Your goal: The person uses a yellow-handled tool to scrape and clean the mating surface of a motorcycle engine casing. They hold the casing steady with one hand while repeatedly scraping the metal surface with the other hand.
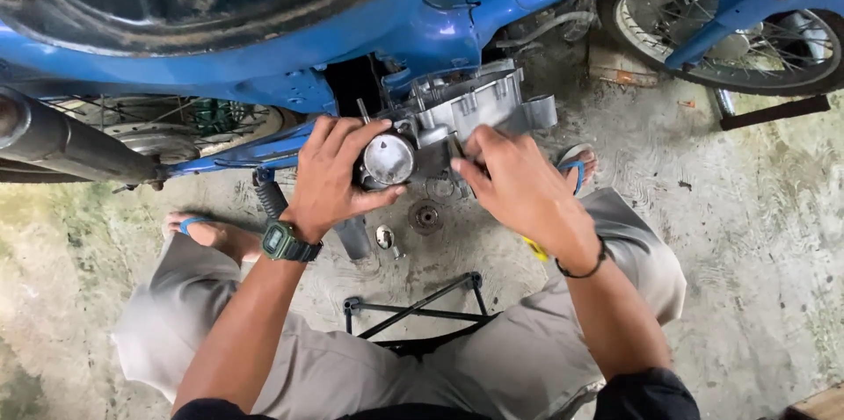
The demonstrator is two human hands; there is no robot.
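My left hand (330, 176) wraps around a round silvery piston (388, 159) that sticks out of the grey engine crankcase (479, 102) of a blue motorbike (290, 55). A dark wristwatch (287, 242) sits on that wrist. My right hand (519, 184) is closed against the crankcase just right of the piston, fingertips pressed at its edge; what they pinch is hidden. A black band circles the right wrist. I squat with both knees spread, in grey trousers.
A dark exhaust pipe (66, 143) runs in from the left. A spoked wheel (730, 33) stands at top right, a black metal stand (422, 310) lies between my knees. Small round parts (426, 216) rest on the stained concrete floor (756, 227).
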